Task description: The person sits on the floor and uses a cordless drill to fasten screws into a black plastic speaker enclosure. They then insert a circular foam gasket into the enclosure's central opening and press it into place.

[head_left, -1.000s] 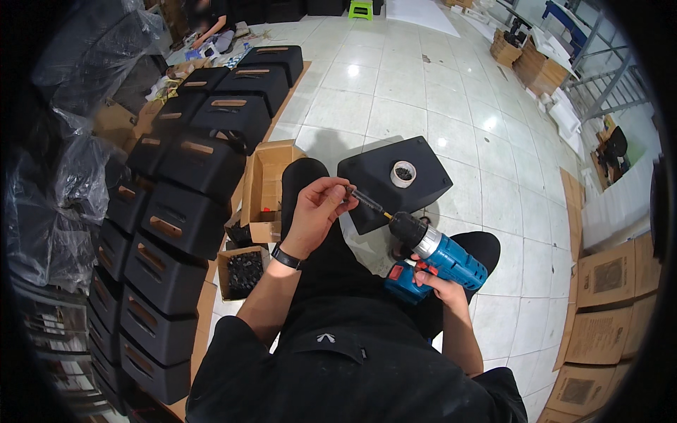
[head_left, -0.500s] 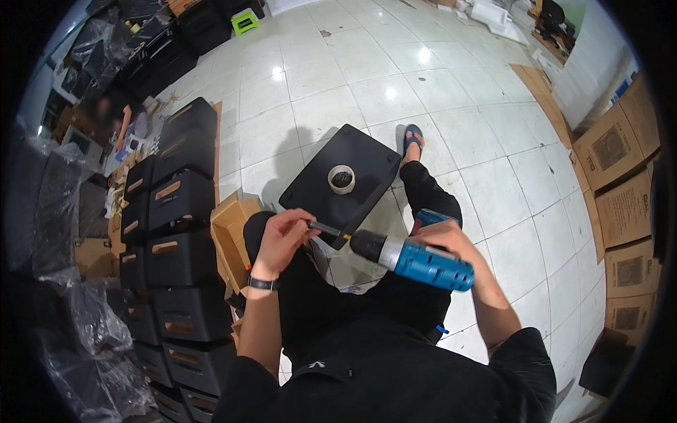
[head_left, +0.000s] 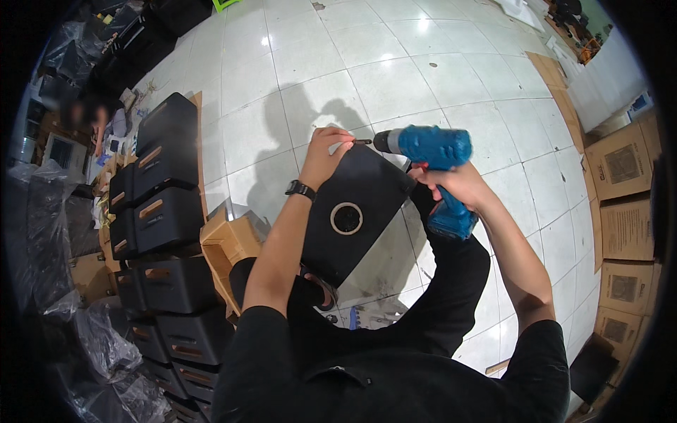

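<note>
A: What are the hands doing?

B: The left hand pinches a short dark rod between thumb and fingertips. The right hand is wrapped around the handle of a blue drill. Rod and drill nose are in line above the far end of a black box.

A: Do they touch?

B: Hard to say; the rod's tip is too small and blurred.

A: What could go wrong?

B: If the trigger were squeezed with those fingertips so near, the turning nose could nip them. A loose pinch could drop the rod, and a knock to the box could spill the tub of small dark pieces standing on it.

A: And the room?

B: The box sits on pale, glossy tiles. Black cases and an open carton are at the left, cardboard boxes line the right, and another person is at the upper left.
</note>
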{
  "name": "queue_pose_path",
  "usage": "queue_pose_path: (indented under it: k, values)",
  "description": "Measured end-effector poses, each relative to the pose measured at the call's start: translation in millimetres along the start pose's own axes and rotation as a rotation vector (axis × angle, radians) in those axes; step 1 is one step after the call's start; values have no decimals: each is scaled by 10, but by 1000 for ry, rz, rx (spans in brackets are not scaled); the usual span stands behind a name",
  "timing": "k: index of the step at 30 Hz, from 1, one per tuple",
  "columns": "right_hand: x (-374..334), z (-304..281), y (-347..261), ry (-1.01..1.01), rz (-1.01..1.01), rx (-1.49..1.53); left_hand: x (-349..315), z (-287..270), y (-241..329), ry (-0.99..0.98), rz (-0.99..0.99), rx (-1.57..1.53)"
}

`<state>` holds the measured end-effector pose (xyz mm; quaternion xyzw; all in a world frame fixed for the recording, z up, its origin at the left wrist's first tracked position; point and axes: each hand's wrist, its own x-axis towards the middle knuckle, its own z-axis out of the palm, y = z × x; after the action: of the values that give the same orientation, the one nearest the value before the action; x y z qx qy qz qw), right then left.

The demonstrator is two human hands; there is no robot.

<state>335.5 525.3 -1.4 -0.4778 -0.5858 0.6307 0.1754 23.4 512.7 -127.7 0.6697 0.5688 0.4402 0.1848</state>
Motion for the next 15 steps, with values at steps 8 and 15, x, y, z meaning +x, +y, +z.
queue_pose_path:
  k: [8,15]
  values:
    - [1197,251,175,4,158,-169,-292,822,-1069,81,-81,72]
    - [1487,342,182,-36,200,-217,-341,913,-1304,101,-50,63]
